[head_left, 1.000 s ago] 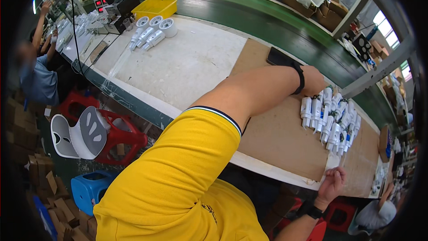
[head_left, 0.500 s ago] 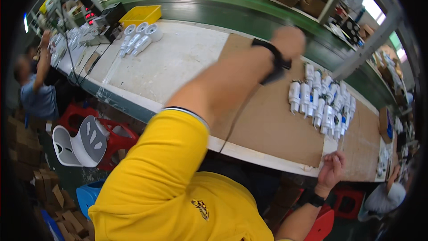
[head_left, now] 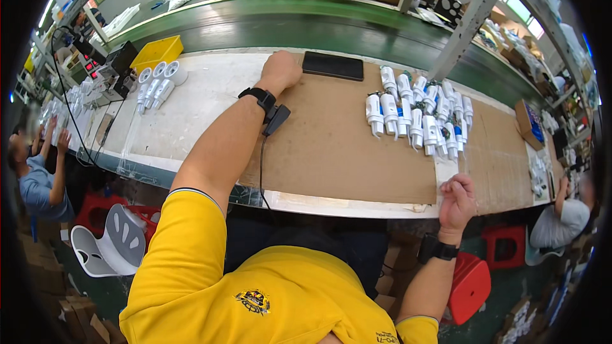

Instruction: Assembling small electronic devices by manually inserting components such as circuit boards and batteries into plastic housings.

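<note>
My left hand (head_left: 282, 70) is closed on the far part of the table, over the edge where white tabletop meets brown cardboard (head_left: 319, 134). Its fingers curl out of sight, so anything inside them is hidden. Just to its right, a black phone-like slab (head_left: 333, 65) lies flat near the green belt. A black band with a small dark box and a cable (head_left: 261, 103) circles my left wrist. My right hand (head_left: 458, 202) rests at the table's front edge, fingers curled and nothing visible in them. Beyond it lies a cluster of white plastic cylinders (head_left: 415, 129) with narrow spouts.
Several white round-ended fittings (head_left: 153, 92) stand at the left beside a yellow bin (head_left: 157, 53) and a dark machine (head_left: 118, 64). A green conveyor belt (head_left: 268, 28) runs behind. A grey post (head_left: 468, 22) rises at the far right. People sit at both sides.
My left hand has moved left, from the far edge near the cylinders to beside the black slab, which now shows. My right hand stays curled at the front edge. The view has shifted.
</note>
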`<control>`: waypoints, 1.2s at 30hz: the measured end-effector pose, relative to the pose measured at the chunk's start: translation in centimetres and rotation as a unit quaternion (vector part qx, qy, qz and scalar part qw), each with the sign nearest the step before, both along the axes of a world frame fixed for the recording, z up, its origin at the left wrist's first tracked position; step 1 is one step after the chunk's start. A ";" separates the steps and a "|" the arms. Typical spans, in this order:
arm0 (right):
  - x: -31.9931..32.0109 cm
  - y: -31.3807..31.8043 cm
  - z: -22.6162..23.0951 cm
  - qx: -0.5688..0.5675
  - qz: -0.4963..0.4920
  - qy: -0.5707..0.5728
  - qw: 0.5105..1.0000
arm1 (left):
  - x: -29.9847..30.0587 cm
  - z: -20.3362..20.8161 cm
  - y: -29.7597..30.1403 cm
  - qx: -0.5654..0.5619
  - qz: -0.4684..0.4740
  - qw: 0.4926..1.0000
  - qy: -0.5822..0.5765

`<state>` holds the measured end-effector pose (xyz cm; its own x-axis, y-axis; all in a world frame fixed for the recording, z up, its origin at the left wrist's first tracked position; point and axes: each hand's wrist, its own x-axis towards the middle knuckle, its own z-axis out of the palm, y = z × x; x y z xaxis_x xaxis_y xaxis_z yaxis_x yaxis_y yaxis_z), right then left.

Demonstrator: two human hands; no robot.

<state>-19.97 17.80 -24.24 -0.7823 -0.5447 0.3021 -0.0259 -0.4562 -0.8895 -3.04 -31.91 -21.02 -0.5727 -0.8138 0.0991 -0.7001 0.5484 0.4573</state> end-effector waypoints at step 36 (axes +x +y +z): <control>-0.6 -0.6 -1.0 -0.002 -0.061 -0.063 0.996 | 4.1 -1.7 -2.0 -0.148 -0.039 0.987 0.055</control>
<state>-20.53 17.19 -25.27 -0.8745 -0.4425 0.1985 0.0311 -0.4596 -0.8876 1.01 -33.92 -22.68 -0.6046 -0.6944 0.3903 -0.6060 0.7189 0.3405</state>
